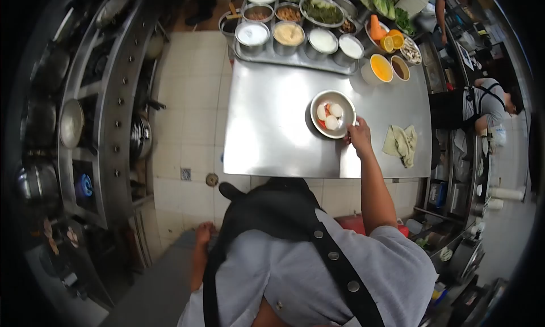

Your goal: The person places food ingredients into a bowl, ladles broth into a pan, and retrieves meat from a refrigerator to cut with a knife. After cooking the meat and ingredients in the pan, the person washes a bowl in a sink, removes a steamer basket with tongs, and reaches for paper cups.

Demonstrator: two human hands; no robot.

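Note:
My right hand [359,137] is closed on the near-right rim of a small metal bowl [314,123] on the steel table [267,117]. Inside the bowl lie three round white pieces [332,122], with bits of something red-orange among them; their exact kind is unclear. My left hand [205,233] hangs low by my side, away from the table. Its fingers look curled and no object shows in them. To the right of the bowl is a crumpled pale cloth [401,145].
At the table's back, a metal tray [295,64] carries several tubs of ingredients. Two cups, one with orange liquid [380,68] and one with brown sauce [399,69], stand beside cut oranges [392,41]. Stoves [93,117] line the left; a co-worker [491,103] is at the right.

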